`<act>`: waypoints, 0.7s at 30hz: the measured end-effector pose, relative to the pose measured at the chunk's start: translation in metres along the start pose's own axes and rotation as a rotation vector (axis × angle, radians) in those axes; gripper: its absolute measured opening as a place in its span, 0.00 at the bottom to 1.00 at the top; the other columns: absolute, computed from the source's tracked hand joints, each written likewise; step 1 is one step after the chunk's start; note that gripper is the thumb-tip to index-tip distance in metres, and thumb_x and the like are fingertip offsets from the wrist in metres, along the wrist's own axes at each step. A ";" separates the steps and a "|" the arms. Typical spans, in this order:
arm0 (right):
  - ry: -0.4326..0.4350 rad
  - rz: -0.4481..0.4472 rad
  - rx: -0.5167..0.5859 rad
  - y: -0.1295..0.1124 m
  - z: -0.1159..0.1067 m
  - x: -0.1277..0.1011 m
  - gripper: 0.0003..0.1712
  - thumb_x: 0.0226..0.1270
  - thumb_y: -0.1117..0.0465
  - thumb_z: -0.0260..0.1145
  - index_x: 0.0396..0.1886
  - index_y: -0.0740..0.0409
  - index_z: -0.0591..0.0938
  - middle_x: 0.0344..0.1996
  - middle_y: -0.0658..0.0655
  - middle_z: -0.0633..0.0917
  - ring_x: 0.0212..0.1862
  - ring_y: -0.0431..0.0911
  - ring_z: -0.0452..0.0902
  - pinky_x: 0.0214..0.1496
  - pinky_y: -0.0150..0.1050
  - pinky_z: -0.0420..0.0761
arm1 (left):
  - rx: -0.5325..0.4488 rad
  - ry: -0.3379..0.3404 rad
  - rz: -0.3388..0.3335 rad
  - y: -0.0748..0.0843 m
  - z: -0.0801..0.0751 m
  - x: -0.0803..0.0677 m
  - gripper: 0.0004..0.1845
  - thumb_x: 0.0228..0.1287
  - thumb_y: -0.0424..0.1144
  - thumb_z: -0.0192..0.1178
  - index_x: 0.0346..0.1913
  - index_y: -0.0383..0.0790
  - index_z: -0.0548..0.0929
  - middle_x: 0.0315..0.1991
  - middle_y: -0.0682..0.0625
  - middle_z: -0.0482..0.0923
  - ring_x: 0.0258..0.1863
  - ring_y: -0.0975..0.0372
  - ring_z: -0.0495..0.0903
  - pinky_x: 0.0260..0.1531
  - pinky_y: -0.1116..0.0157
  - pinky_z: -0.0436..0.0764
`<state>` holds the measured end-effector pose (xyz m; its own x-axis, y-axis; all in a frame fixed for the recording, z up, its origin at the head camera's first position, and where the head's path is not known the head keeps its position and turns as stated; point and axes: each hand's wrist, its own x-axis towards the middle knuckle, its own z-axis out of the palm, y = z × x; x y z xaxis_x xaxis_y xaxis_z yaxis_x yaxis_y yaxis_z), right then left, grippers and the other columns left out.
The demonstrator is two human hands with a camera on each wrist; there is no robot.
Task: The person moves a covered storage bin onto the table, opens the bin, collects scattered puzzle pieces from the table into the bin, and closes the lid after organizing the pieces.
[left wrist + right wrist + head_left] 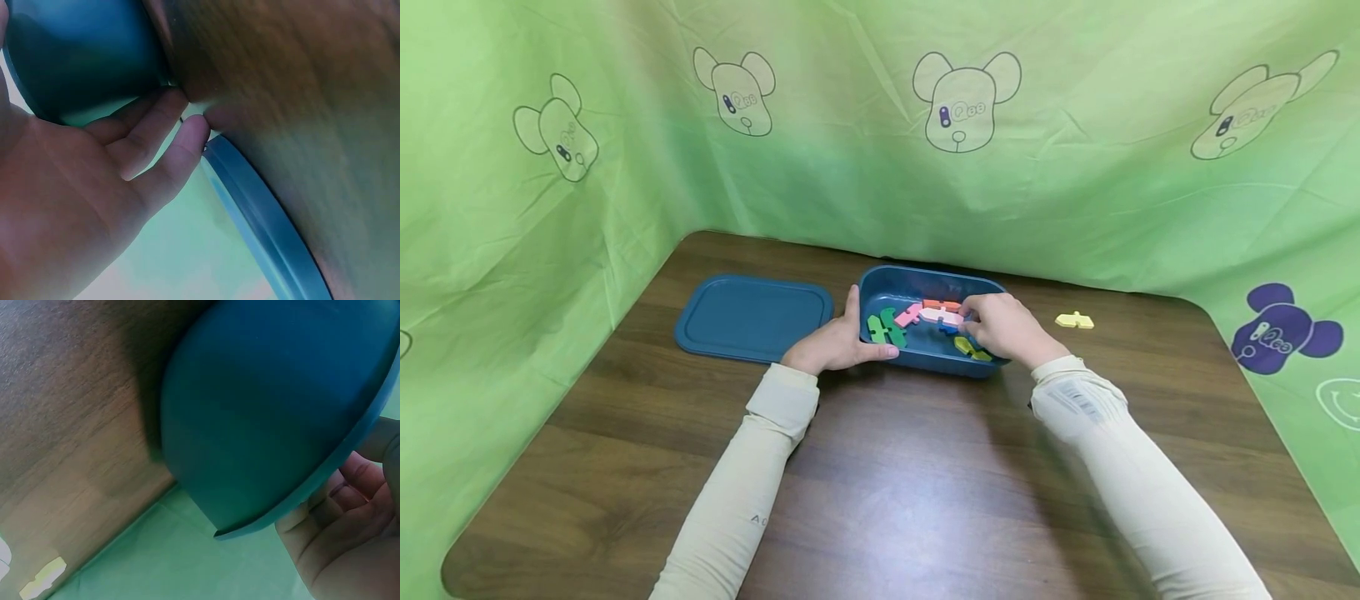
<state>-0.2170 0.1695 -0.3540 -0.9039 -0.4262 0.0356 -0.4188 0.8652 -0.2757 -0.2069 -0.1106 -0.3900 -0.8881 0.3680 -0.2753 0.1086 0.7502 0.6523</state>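
A dark blue plastic box [925, 360] stands on the table with several colourful flat puzzle-like pieces inside. My left hand [838, 340] rests against its left front corner, thumb along the front rim and straight fingers along the left wall. In the left wrist view those fingers [156, 131] lie against the outside near the base. My right hand [1003, 325] reaches over the right rim, curled fingertips pinching the right end of a pale pink piece [938, 316]. Around it lie an orange piece [942, 305], a pink piece [907, 315], green pieces [895, 329] and a yellow piece [973, 348].
The blue lid [752, 317] lies flat left of the box, close to my left hand. A pale yellow piece [1075, 320] lies on the wooden table [910, 467] to the right. Green printed cloth [842, 183] hangs behind and at both sides.
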 end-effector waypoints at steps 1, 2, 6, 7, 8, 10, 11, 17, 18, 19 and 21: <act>0.000 -0.001 0.001 0.000 0.000 0.000 0.07 0.68 0.65 0.68 0.41 0.65 0.85 0.28 0.55 0.84 0.35 0.51 0.77 0.42 0.51 0.77 | 0.001 0.001 -0.002 0.000 0.000 0.000 0.71 0.57 0.71 0.64 0.78 0.45 0.20 0.74 0.33 0.61 0.59 0.50 0.78 0.58 0.54 0.75; 0.001 -0.002 -0.001 0.000 0.001 0.001 0.07 0.68 0.65 0.68 0.42 0.65 0.85 0.28 0.55 0.84 0.35 0.51 0.77 0.43 0.51 0.77 | 0.000 0.002 -0.004 0.000 0.000 0.000 0.71 0.57 0.72 0.64 0.78 0.45 0.20 0.73 0.33 0.62 0.58 0.50 0.78 0.57 0.54 0.75; 0.003 -0.006 -0.002 -0.002 0.002 0.002 0.08 0.67 0.65 0.68 0.42 0.65 0.85 0.28 0.55 0.84 0.35 0.52 0.77 0.42 0.50 0.77 | -0.001 0.006 -0.007 0.000 0.000 0.000 0.72 0.56 0.72 0.65 0.78 0.46 0.20 0.73 0.33 0.63 0.57 0.49 0.78 0.56 0.54 0.75; 0.003 -0.007 -0.004 -0.002 0.002 0.002 0.08 0.67 0.65 0.68 0.43 0.66 0.85 0.28 0.55 0.84 0.35 0.52 0.77 0.42 0.50 0.77 | -0.001 0.006 -0.006 0.000 -0.001 0.000 0.72 0.56 0.72 0.65 0.78 0.45 0.20 0.73 0.33 0.63 0.57 0.49 0.78 0.56 0.54 0.75; 0.002 -0.007 -0.006 -0.002 0.002 0.002 0.08 0.67 0.65 0.68 0.43 0.66 0.85 0.28 0.55 0.84 0.34 0.52 0.77 0.42 0.50 0.77 | -0.002 0.006 -0.005 0.000 -0.001 0.000 0.72 0.56 0.72 0.65 0.78 0.45 0.20 0.73 0.33 0.63 0.57 0.49 0.78 0.56 0.54 0.75; -0.003 -0.002 -0.009 -0.003 0.003 0.002 0.09 0.67 0.65 0.68 0.43 0.66 0.85 0.27 0.55 0.83 0.34 0.52 0.76 0.41 0.50 0.76 | -0.003 0.006 -0.002 0.000 -0.001 0.000 0.72 0.57 0.71 0.65 0.78 0.45 0.20 0.73 0.33 0.62 0.58 0.49 0.78 0.57 0.54 0.75; -0.007 0.002 -0.009 -0.003 0.004 0.003 0.09 0.68 0.65 0.68 0.43 0.66 0.85 0.27 0.54 0.83 0.33 0.51 0.76 0.41 0.50 0.76 | -0.002 0.006 -0.001 0.000 -0.001 0.000 0.72 0.57 0.71 0.65 0.78 0.45 0.20 0.74 0.33 0.61 0.58 0.49 0.78 0.57 0.54 0.75; -0.016 0.026 -0.013 -0.005 0.006 0.004 0.09 0.68 0.65 0.68 0.43 0.66 0.85 0.28 0.55 0.83 0.33 0.51 0.76 0.41 0.49 0.77 | 0.005 0.007 0.001 0.000 -0.001 0.000 0.72 0.57 0.72 0.65 0.78 0.45 0.20 0.73 0.33 0.62 0.58 0.49 0.78 0.57 0.54 0.75; -0.017 0.030 -0.013 -0.006 0.006 0.004 0.09 0.68 0.64 0.68 0.44 0.66 0.85 0.28 0.55 0.83 0.33 0.51 0.76 0.41 0.49 0.76 | 0.005 0.005 0.001 0.000 -0.001 0.000 0.72 0.57 0.72 0.65 0.78 0.45 0.20 0.73 0.33 0.62 0.59 0.49 0.78 0.57 0.54 0.75; -0.018 0.033 -0.014 -0.006 0.007 0.005 0.09 0.68 0.64 0.69 0.44 0.66 0.85 0.27 0.55 0.83 0.33 0.52 0.76 0.40 0.49 0.76 | 0.005 0.003 0.002 0.000 -0.001 0.000 0.72 0.57 0.72 0.64 0.78 0.44 0.20 0.74 0.33 0.61 0.61 0.49 0.77 0.58 0.54 0.74; -0.018 0.041 -0.016 -0.008 0.008 0.005 0.10 0.68 0.64 0.69 0.44 0.66 0.85 0.27 0.55 0.83 0.33 0.52 0.76 0.40 0.48 0.76 | 0.003 -0.001 0.005 -0.001 -0.001 0.001 0.71 0.57 0.71 0.64 0.78 0.44 0.20 0.75 0.33 0.59 0.64 0.49 0.74 0.60 0.54 0.73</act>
<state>-0.2177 0.1588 -0.3591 -0.9187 -0.3949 0.0076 -0.3830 0.8862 -0.2608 -0.2079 -0.1112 -0.3900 -0.8870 0.3726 -0.2729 0.1145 0.7499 0.6516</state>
